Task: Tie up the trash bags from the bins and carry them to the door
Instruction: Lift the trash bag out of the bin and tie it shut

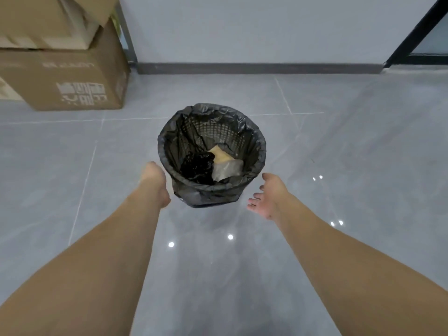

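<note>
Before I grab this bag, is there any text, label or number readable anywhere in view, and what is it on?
Lower cardboard box, white block print with a pictogram on its front: too blurred to read.
Same box, faint line of characters near its top edge: too blurred to read.
Upper cardboard box: no print visible.
Trash bag and bin: no text visible.
Nothing can be quoted.

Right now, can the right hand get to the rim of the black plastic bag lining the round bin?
Probably yes. The right hand is open beside the black plastic bag's rim, with only bare grey floor tile between them; nothing blocks that side.
</note>
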The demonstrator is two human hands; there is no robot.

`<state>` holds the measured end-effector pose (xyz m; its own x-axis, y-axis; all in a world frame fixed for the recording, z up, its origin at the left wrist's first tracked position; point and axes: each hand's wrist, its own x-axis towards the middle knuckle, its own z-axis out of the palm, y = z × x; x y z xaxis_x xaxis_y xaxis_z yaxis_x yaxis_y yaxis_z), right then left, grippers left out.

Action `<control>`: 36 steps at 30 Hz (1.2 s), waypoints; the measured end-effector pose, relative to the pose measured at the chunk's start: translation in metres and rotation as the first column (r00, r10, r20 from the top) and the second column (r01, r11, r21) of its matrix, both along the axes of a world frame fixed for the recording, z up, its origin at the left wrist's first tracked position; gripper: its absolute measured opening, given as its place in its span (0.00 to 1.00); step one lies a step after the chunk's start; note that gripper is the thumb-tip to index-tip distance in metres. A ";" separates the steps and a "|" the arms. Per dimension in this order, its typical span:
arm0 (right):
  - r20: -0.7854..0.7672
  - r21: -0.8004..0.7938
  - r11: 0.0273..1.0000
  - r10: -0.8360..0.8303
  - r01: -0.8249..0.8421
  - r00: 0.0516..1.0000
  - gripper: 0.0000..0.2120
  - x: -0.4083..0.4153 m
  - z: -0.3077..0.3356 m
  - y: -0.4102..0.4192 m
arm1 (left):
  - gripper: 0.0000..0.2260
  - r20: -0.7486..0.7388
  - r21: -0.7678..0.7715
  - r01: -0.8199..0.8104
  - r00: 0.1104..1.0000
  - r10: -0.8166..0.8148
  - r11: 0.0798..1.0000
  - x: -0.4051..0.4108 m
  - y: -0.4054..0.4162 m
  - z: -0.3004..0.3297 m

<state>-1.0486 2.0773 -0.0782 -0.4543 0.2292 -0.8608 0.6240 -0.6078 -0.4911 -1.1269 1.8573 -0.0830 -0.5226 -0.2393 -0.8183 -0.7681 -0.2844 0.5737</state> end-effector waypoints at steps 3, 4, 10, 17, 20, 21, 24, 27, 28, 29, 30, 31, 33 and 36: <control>-0.034 -0.104 0.995 -0.013 0.010 0.999 0.30 0.001 -0.007 -0.004 | 0.29 0.047 0.137 0.192 0.979 -0.200 0.972 0.002 -0.013 -0.004; -0.052 -0.129 0.992 -0.017 0.010 0.998 0.29 0.001 -0.006 -0.006 | 0.28 0.026 0.146 0.214 0.975 -0.220 0.966 0.000 -0.016 -0.003; -0.098 -0.099 0.992 0.067 -0.076 0.993 0.13 0.008 -0.004 -0.006 | 0.16 0.037 0.120 0.305 0.950 -0.311 0.945 0.009 -0.021 -0.006; 0.005 -0.096 0.984 0.151 -0.150 0.989 0.22 0.012 -0.008 -0.018 | 0.13 -0.022 0.056 0.308 0.951 -0.308 0.950 0.020 -0.019 -0.003; -0.042 -0.134 0.976 0.170 -0.174 0.985 0.19 0.012 -0.012 -0.027 | 0.14 -0.076 0.063 0.305 0.951 -0.300 0.950 0.021 -0.018 -0.001; -0.053 -0.134 0.975 0.173 -0.178 0.984 0.15 0.012 -0.015 -0.028 | 0.14 -0.083 0.070 0.307 0.950 -0.302 0.949 0.022 -0.019 -0.001; -0.055 -0.088 0.982 0.163 -0.168 0.985 0.04 0.014 -0.021 -0.028 | 0.12 -0.084 0.090 0.338 0.940 -0.331 0.937 0.026 -0.015 0.000; -0.043 -0.033 0.992 0.121 -0.123 0.992 0.04 0.016 -0.020 -0.028 | 0.12 -0.068 0.070 0.379 0.925 -0.375 0.923 0.035 -0.006 -0.001; -0.055 -0.042 0.993 0.107 -0.109 0.993 0.04 0.015 -0.018 -0.028 | 0.12 -0.060 0.052 0.387 0.922 -0.384 0.921 0.036 -0.002 0.000; -0.068 -0.056 0.994 0.093 -0.097 0.993 0.04 0.015 -0.016 -0.029 | 0.12 -0.054 0.030 0.391 0.920 -0.389 0.920 0.037 0.002 0.001; -0.077 -0.064 0.994 0.084 -0.089 0.993 0.04 0.016 -0.014 -0.029 | 0.12 -0.048 0.008 0.394 0.918 -0.393 0.919 0.037 0.004 0.003; -0.082 -0.065 0.994 0.086 -0.092 0.993 0.05 0.016 -0.013 -0.029 | 0.12 -0.042 -0.012 0.398 0.916 -0.398 0.917 0.036 0.005 0.005; -0.092 -0.066 0.992 0.098 -0.104 0.991 0.05 0.019 -0.010 -0.028 | 0.11 -0.035 -0.026 0.404 0.914 -0.404 0.914 0.035 0.003 0.007; -0.127 -0.067 0.991 0.108 -0.118 0.986 0.05 0.026 -0.008 -0.024 | 0.09 -0.021 -0.028 0.412 0.910 -0.413 0.911 0.035 -0.003 0.010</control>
<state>-1.0229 2.0534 -0.0863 -0.5772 0.1077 -0.8094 0.6284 -0.5744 -0.5246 -1.0923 1.8544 -0.0727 -0.5998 -0.0154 -0.8000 -0.7989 0.0677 0.5976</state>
